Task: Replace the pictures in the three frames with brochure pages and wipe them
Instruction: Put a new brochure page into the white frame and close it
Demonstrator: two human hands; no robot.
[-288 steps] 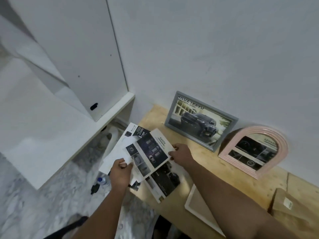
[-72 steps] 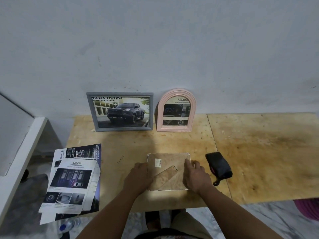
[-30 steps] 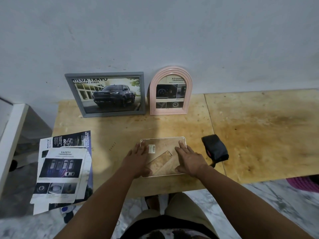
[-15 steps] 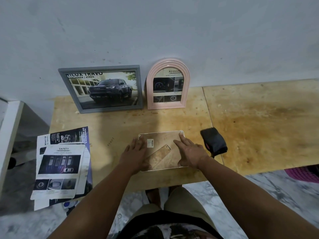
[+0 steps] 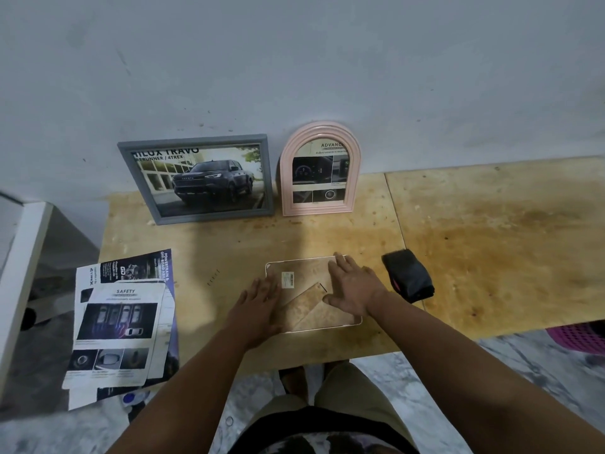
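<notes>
Far left, a loose stack of printed car brochure pages (image 5: 122,322) lies flat at the edge of the pale plywood tabletop (image 5: 491,257), overhanging it, prob. parked there as stock for the next insert. Behind, the grey rectangular wooden frame (image 5: 199,178) w/ a truck page and the pink arched frame (image 5: 319,168) w/ a dashboard page lean vs the wall, both apparently done. Centre front, the third frame, white-rimmed, face down w/ brown stand backing (image 5: 314,294), lies flat. Left hand (image 5: 260,306) presses its left edge, fingers spread and flat; right hand (image 5: 355,290) is splayed on the right half, gripping nothing, likely steadying to open the back. Just right, a black folded cloth (image 5: 409,278) waits for wiping.
</notes>
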